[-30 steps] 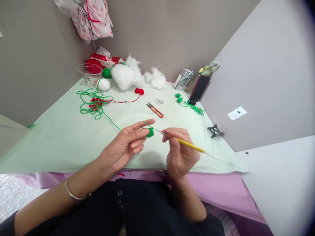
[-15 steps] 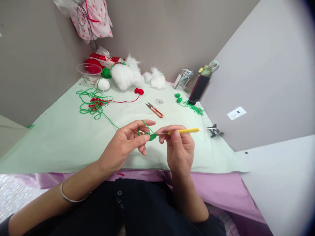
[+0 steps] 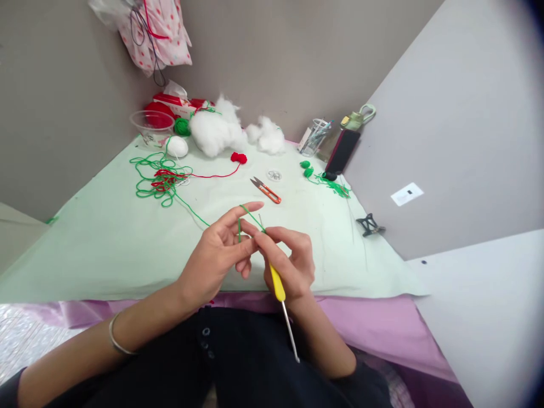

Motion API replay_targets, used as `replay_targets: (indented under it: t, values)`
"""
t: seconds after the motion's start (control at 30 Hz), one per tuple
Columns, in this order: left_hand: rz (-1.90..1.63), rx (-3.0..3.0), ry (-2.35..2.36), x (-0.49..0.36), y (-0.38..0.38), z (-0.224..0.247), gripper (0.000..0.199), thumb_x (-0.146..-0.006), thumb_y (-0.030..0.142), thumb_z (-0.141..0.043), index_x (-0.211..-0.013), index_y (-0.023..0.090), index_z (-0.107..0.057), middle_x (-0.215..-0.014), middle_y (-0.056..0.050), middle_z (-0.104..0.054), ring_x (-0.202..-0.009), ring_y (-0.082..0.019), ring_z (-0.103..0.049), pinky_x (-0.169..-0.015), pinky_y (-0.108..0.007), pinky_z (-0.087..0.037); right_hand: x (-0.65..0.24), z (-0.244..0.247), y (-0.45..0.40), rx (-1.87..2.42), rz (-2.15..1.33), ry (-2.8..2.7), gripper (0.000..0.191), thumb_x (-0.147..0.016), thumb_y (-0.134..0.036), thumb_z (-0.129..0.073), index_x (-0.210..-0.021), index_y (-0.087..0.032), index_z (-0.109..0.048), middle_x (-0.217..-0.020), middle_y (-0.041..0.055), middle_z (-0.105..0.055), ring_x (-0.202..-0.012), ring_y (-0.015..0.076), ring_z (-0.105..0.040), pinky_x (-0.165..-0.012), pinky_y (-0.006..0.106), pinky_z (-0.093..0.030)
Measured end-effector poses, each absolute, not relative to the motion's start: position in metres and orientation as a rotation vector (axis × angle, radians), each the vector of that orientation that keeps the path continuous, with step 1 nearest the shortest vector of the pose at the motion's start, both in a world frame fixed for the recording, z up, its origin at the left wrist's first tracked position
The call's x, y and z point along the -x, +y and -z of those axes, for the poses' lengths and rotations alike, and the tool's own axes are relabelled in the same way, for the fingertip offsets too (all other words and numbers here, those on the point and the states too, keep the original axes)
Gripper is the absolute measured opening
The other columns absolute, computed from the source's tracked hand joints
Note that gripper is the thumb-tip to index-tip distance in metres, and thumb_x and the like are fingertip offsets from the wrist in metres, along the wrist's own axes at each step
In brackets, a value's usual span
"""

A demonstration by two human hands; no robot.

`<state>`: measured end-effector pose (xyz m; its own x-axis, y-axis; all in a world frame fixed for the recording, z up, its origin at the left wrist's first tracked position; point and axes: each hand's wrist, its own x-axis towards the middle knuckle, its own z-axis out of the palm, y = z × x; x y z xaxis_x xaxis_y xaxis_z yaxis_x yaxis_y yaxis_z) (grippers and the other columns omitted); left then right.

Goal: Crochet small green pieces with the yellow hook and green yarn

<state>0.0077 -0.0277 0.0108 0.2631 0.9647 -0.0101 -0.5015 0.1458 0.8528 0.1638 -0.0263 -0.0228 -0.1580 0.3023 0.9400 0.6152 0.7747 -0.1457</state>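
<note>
My left hand (image 3: 212, 255) is closed in a pinch at the green crochet piece, which my fingers mostly hide. Green yarn (image 3: 250, 215) runs over its raised index finger and leads back to a loose tangle (image 3: 148, 175) on the table. My right hand (image 3: 293, 260) grips the crochet hook (image 3: 277, 283), whose yellow handle points down toward my body. One metal end of the hook shows above the fingertips, the other hangs below the handle. The fingertips of both hands meet at the green work.
Orange thread snips (image 3: 267, 191) lie beyond my hands, near a small round clear container (image 3: 274, 175) and a red crocheted piece (image 3: 238, 158). White stuffing (image 3: 216, 130) sits at the back. On the right are green pieces (image 3: 308, 171), a phone (image 3: 343, 152) and a black stand (image 3: 369, 225).
The hook has swung from lying level, pointing right, to a steep slant with its lower end toward my body. My right hand has moved left, its fingers now against the left ones.
</note>
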Motion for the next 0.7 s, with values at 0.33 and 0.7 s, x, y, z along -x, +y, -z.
replay_targets:
  t: [0.33, 0.7]
  values:
    - [-1.155, -0.848, 0.698, -0.004, -0.024, -0.019, 0.043, -0.081, 0.022, -0.088, -0.122, 0.023, -0.078, -0.087, 0.004, -0.062, -0.048, 0.001, -0.034, -0.037, -0.009, -0.028, -0.163, 0.005, -0.024, 0.709, -0.586, -1.407, 0.019, -0.104, -0.024, -0.059, -0.104, -0.025, -0.078, -0.095, 0.0041, -0.076, -0.075, 0.0152, -0.067, -0.063, 0.032, -0.057]
    - [-1.021, -0.619, 0.609, -0.006, -0.019, -0.016, 0.034, -0.083, 0.021, -0.086, -0.116, 0.015, -0.081, -0.063, 0.01, -0.037, -0.047, 0.0, -0.017, -0.039, -0.01, -0.026, -0.168, 0.012, -0.028, 0.779, -0.182, -1.539, 0.027, -0.101, -0.015, -0.061, -0.117, -0.03, -0.077, -0.097, 0.0048, -0.078, -0.083, 0.0187, -0.072, -0.068, 0.036, -0.061]
